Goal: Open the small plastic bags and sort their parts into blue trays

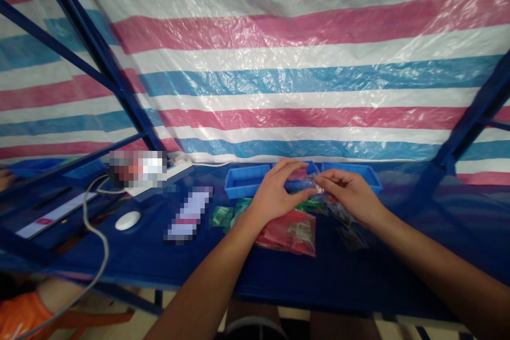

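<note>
My right hand point(350, 191) pinches a small clear plastic bag point(317, 187) between thumb and fingertips. My left hand point(277, 188) is beside it with thumb and fingers spread apart; its thumb reaches close to the bag, and I cannot tell whether it touches. Beneath my left hand lies a red packet point(292, 234) in clear plastic. Green packets point(223, 216) are to the left of it, and more green ones point(313, 204) lie under the hands. Dark items in clear bags point(353, 236) lie below my right hand.
Blue bins stand along the back: a left one point(247, 180), a middle one partly hidden by my hand, and a right one point(364, 176). Left are a blurred phone-like slab point(189, 215), a white oval object point(127, 220), a cable point(104, 244) and a power strip point(179, 167). Another person's orange clothing point(24, 313) shows lower left.
</note>
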Available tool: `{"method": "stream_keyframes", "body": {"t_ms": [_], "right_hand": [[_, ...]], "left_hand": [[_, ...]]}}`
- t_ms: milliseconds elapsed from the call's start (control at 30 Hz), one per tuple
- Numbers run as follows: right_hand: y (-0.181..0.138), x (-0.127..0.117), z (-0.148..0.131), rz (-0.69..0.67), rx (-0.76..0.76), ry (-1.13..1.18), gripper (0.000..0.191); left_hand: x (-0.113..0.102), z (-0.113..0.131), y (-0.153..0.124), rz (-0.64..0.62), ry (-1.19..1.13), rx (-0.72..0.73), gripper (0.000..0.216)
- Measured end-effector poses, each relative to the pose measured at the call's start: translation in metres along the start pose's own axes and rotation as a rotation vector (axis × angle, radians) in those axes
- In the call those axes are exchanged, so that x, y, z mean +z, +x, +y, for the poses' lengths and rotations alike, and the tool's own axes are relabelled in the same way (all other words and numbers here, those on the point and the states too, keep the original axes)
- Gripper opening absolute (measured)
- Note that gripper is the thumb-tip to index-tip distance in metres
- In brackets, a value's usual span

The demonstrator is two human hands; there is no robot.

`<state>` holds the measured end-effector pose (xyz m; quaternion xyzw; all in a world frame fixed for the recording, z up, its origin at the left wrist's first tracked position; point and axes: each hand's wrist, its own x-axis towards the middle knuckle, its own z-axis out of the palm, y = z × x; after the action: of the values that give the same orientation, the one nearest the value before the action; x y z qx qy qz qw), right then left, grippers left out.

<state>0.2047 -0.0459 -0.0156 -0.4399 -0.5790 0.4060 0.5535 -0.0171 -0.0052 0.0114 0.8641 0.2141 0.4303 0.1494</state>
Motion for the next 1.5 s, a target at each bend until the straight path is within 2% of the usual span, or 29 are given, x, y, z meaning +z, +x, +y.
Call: {"method": "stream_keyframes", "body": {"t_ms": [67,100,233,300,367,433,533,633,767,833,900,967,1067,1133,1200,1267,1400,1500], "right_hand": [[0.000,0.001,0.000,-0.005,0.130,0.143,0.037],[0.000,0.000,0.000,-0.025,0.189,0.204,0.037],[-0.003,-0.001,-0.007,-0.147,0.371,0.327,0.040],[-0.005,-0.001,-0.010,-0.158,0.374,0.314,0.041],[-0.005,0.000,-0.011,-0.106,0.276,0.242,0.043],[-0.005,0.000,-0.010,-0.056,0.098,0.112,0.042],[-0.004,-0.001,-0.007,-0.070,-0.153,-0.096,0.035],[-0.001,-0.012,-0.006,-0.043,-0.272,-0.300,0.028],[0.009,-0.040,-0.006,0.167,-0.477,-0.762,0.027],[0.012,-0.050,-0.004,0.216,-0.515,-0.948,0.029],[0.012,-0.049,-0.003,0.198,-0.519,-1.014,0.030],[0.007,-0.038,-0.005,0.101,-0.536,-0.965,0.032],[-0.007,-0.011,-0.011,-0.222,-0.560,-0.810,0.038],[-0.016,0.006,-0.014,-0.410,-0.543,-0.710,0.057],[-0.021,0.017,-0.014,-0.497,-0.510,-0.651,0.073],[-0.023,0.020,-0.012,-0.489,-0.458,-0.619,0.068],[-0.020,0.014,-0.006,-0.420,-0.372,-0.548,0.037],[-0.016,0.009,-0.003,-0.335,-0.278,-0.457,0.029]], "left_hand": [[0.000,0.000,-0.001,-0.046,0.034,0.074,0.063],[0.000,-0.001,-0.001,-0.072,0.050,0.108,0.059],[0.001,-0.006,-0.001,-0.055,0.067,0.151,0.026],[0.001,-0.007,0.000,-0.031,0.045,0.132,0.020],[0.001,-0.006,0.000,-0.015,0.017,0.093,0.019],[0.001,-0.004,0.001,-0.004,-0.010,0.046,0.019],[0.002,-0.001,0.001,-0.005,-0.040,-0.009,0.019],[0.001,-0.002,0.001,-0.033,-0.039,-0.046,0.026],[-0.002,-0.008,-0.001,-0.015,0.050,-0.058,0.037],[-0.003,-0.010,-0.001,-0.012,0.113,-0.050,0.035],[-0.004,-0.012,-0.002,-0.019,0.156,-0.035,0.033],[-0.005,-0.012,-0.003,-0.030,0.178,-0.023,0.032],[-0.005,-0.012,-0.003,-0.042,0.192,-0.015,0.031],[-0.005,-0.012,-0.004,-0.052,0.196,-0.018,0.031],[-0.005,-0.013,-0.004,-0.061,0.196,-0.024,0.030],[-0.004,-0.012,-0.004,-0.067,0.192,-0.028,0.028],[-0.004,-0.010,-0.001,-0.060,0.150,-0.047,0.027],[-0.006,-0.006,0.001,-0.029,0.079,-0.096,0.029]]}}
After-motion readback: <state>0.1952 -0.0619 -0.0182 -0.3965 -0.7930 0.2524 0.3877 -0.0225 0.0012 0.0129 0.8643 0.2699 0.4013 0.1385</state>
